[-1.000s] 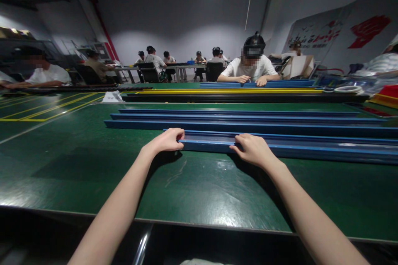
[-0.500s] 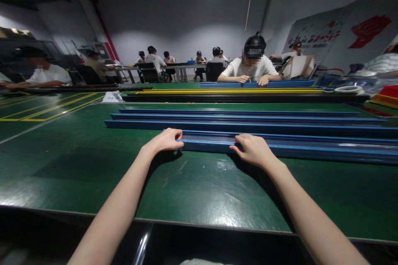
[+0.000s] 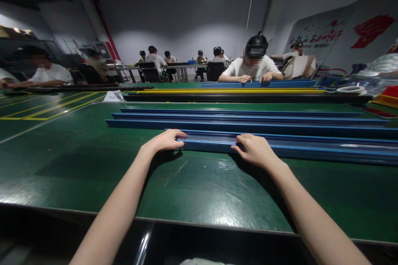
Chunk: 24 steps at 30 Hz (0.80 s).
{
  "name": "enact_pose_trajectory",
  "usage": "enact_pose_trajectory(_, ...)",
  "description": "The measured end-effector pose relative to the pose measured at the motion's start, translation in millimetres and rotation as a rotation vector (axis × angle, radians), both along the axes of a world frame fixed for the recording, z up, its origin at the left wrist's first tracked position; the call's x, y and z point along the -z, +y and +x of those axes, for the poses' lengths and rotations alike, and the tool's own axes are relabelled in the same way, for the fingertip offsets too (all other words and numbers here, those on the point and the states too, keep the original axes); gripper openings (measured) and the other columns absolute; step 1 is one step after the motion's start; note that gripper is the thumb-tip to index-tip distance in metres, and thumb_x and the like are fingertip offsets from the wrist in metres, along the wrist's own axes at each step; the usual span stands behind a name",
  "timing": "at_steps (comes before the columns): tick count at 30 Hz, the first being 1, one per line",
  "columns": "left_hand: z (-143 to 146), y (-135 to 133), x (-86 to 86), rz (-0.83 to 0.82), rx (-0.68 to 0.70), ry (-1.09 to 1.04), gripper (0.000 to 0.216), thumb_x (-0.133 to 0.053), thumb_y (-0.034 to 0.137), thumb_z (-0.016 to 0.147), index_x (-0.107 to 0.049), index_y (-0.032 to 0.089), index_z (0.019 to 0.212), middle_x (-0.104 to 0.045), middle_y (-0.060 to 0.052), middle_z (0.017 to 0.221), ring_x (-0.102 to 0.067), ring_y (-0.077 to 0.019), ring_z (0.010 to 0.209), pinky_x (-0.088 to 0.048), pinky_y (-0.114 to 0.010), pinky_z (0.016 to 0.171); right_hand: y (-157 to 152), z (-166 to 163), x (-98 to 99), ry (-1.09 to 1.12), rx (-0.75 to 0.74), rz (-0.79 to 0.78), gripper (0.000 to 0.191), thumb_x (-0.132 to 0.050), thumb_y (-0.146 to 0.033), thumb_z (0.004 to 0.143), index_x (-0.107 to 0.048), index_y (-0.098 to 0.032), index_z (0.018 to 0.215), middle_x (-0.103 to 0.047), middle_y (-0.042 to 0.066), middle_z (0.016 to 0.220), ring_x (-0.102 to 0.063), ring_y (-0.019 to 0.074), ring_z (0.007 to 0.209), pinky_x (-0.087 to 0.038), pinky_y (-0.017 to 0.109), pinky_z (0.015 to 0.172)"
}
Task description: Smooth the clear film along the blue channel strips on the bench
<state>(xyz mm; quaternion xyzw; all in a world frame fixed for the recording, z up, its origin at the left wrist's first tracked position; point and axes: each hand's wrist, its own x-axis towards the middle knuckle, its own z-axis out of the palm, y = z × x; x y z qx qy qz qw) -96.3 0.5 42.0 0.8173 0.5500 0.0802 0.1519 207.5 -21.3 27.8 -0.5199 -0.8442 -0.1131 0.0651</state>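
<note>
A long blue channel strip [image 3: 208, 146] lies crosswise on the green tabletop in front of me and runs off past the right edge of the view. My left hand [image 3: 168, 140] is at its left end, thumb on the near wall and fingers curved over into the groove. Farther right, my right hand [image 3: 254, 149] grips the same strip, its thumb against the near wall and its fingers bent over the top. Some fingertips of both hands are hidden. Just beyond lies another blue channel strip [image 3: 192, 124], parallel to it.
The green table [image 3: 199, 198] has its near edge close to me. Farther back lie yellow strips [image 3: 236, 91], black strips [image 3: 217, 98] and a crumpled white piece [image 3: 113, 96]. A co-worker [image 3: 253, 66] bends over blue strips across the table; several people sit behind.
My left fingers have straightened a little and reach farther right over the groove. My right hand keeps its grip. The view has shifted slightly.
</note>
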Motion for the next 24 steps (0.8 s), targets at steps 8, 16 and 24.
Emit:
enact_pose_trajectory(8, 0.0, -0.8, -1.3, 0.01, -0.002, 0.023, 0.051, -0.044, 0.032, 0.067, -0.057, 0.015, 0.113, -0.057, -0.008, 0.118, -0.053, -0.0205, 0.105, -0.039, -0.026, 0.091, 0.1, 0.1, -0.2, 0.005, -0.005, 0.013, 0.031, -0.037, -0.041, 0.085, -0.057, -0.018, 0.084, -0.064, 0.008, 0.089, -0.058, 0.019, 0.082, -0.033, 0.026, 0.061)
enact_pose_trajectory(16, -3.9, 2.1, 2.4, 0.013, 0.002, 0.027, 0.053, -0.044, 0.033, 0.067, -0.057, 0.015, 0.114, -0.058, -0.008, 0.117, -0.054, -0.0212, 0.103, -0.041, -0.026, 0.089, 0.6, 0.2, 0.5, -0.01, 0.004, 0.007, 0.031, -0.038, -0.042, 0.085, -0.057, -0.018, 0.084, -0.064, 0.008, 0.087, -0.058, 0.0189, 0.081, -0.033, 0.026, 0.061)
enact_pose_trajectory(24, -3.8, 0.5, -0.8, -0.008, -0.023, 0.029, 0.051, -0.045, 0.034, 0.067, -0.059, 0.015, 0.113, -0.06, -0.008, 0.114, -0.057, -0.0208, 0.099, -0.043, -0.025, 0.086, 1.8, 0.9, 1.5, -0.005, -0.012, 0.03, 0.03, -0.038, -0.042, 0.085, -0.056, -0.018, 0.082, -0.064, 0.007, 0.087, -0.058, 0.0186, 0.08, -0.032, 0.025, 0.06)
